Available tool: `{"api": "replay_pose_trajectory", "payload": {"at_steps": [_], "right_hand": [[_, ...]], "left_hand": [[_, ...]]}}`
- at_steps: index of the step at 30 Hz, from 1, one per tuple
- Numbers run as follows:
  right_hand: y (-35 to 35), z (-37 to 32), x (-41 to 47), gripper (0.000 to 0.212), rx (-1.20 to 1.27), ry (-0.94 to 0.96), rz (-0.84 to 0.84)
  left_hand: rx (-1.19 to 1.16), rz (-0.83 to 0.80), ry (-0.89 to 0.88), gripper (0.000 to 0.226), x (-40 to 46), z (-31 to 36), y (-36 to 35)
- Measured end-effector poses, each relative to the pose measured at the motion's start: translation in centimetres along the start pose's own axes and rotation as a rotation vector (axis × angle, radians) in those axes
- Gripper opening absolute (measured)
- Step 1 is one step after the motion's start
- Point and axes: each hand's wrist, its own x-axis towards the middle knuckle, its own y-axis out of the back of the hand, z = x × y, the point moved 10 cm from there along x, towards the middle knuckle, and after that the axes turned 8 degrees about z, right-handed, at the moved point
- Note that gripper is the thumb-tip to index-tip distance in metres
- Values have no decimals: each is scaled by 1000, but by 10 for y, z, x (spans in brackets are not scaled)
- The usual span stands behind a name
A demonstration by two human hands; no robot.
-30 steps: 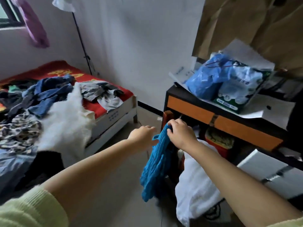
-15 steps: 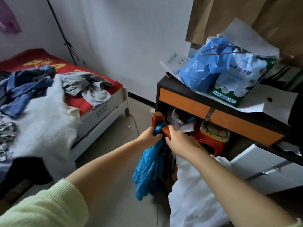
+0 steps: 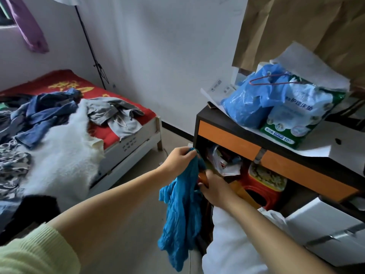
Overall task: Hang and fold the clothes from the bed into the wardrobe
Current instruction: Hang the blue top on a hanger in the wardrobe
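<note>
While the left hand [image 3: 180, 161] pinches the top of the blue garment [image 3: 180, 210], it dangles over the floor beside the table [image 3: 229, 135]; right hand [image 3: 214, 189] grips an orange wooden piece [image 3: 203, 177].

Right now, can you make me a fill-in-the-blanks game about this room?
1. The left hand grips a ____ cloth.
2. The fluffy white garment lies on the ____.
3. The blue plastic bag sits on top of the ____.

Missing words: blue; bed; cabinet
</note>
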Motion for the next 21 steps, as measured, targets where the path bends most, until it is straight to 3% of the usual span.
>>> {"api": "replay_pose_trajectory", "payload": {"at_steps": [2, 5, 12, 16, 21], "right_hand": [[-1, -5, 0, 31, 11, 37, -17], [-1, -2, -2, 35, 14, 38, -36], [2, 0, -1, 32, -64, 32, -20], [9, -5, 2, 29, -81, 16, -26], [54, -68, 16, 24, 0, 186, 242]], "left_hand": [[-25, 69, -10, 22, 12, 11, 10], [-94, 178, 121, 22, 35, -4, 25], [-290, 201, 467, 18, 18, -60, 42], [-404, 224, 449, 26, -1, -55, 75], [-202, 90, 412, 32, -36, -52, 110]]}}
